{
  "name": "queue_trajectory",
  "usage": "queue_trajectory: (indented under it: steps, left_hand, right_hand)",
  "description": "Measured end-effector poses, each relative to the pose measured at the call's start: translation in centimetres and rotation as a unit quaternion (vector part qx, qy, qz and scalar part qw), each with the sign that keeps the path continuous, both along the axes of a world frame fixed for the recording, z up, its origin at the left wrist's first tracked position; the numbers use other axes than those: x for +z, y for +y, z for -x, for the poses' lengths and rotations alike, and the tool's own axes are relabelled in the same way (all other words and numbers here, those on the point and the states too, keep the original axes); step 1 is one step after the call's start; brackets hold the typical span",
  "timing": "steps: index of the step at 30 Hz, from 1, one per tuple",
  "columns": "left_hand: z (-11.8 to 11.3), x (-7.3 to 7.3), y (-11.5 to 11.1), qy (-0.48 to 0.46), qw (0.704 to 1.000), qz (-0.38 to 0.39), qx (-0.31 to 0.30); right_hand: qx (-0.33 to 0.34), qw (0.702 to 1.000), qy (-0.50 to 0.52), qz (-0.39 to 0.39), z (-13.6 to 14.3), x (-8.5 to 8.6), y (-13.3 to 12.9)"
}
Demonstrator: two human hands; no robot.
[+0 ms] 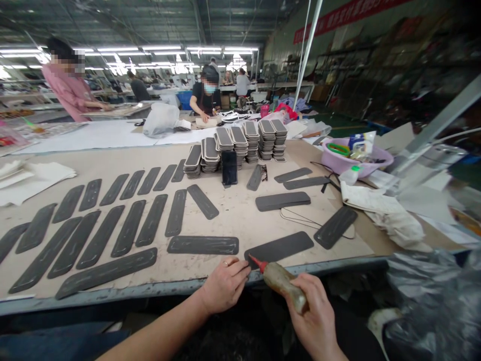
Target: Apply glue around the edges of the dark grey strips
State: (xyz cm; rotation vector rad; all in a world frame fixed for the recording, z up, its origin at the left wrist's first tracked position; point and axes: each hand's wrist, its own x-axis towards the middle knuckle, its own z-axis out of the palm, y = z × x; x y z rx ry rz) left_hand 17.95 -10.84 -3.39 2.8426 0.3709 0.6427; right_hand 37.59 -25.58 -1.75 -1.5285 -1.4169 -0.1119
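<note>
My right hand (313, 311) is wrapped around a squeeze glue bottle (283, 283), a cloudy brownish one with a red nozzle. The nozzle tip points left, at the near left end of a flat dark grey pad (285, 246) by the table's front edge. At that same end, the fingers of my left hand (227, 283) are curled together and pinch the pad's edge; a ring shows on one finger. Just left of it lies another dark grey pad (203, 245) with shiny wet-looking streaks. More streaked pads (99, 236) spread in rows across the left side.
Stacks of light-edged grey pads (225, 140) stand at the back, with a black phone (229, 168) leaning in front. A purple basin (356, 160) and crumpled paper (383, 205) lie right. A metal pole (439, 125) rises there. Co-workers (206, 95) are at tables beyond.
</note>
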Motion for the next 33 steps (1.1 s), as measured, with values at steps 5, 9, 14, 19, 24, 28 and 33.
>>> queue_trajectory:
  steps: [5, 9, 14, 19, 24, 28, 33]
  left_hand:
    - [-0.1, -0.1, 0.0, -0.006, 1.0, 0.003, 0.003]
    - [-0.1, -0.1, 0.0, -0.003, 1.0, 0.009, 0.002]
    - [-0.2, -0.1, 0.0, -0.002, 1.0, 0.012, -0.001]
    - [-0.3, -0.1, -0.1, -0.005, 1.0, 0.004, -0.002]
    - [-0.2, -0.3, -0.1, -0.005, 1.0, -0.007, 0.007]
    - [-0.2, -0.3, -0.1, -0.013, 1.0, -0.009, 0.015]
    - [-0.3, -0.1, 0.0, -0.025, 0.999, -0.021, 0.017]
  right_hand:
    - [0.015, 1.0, 0.002, -0.005, 0.0, 0.1, 0.1]
    - [0.009, 1.0, -0.014, -0.01, -0.3, -0.5, -0.2]
    - [0.029, 0.999, -0.022, 0.014, -0.6, -1.0, -0.5]
    - [0.036, 0.999, -0.034, 0.021, -0.3, -0.8, -0.4]
    - [0.039, 0.998, -0.044, 0.025, -0.4, -0.5, -0.7]
    - [0.012, 0.998, -0.059, 0.016, -1.0, -0.5, -1.0]
    - [-0.032, 0.998, -0.054, 0.011, -1.7, -0.6, -1.2]
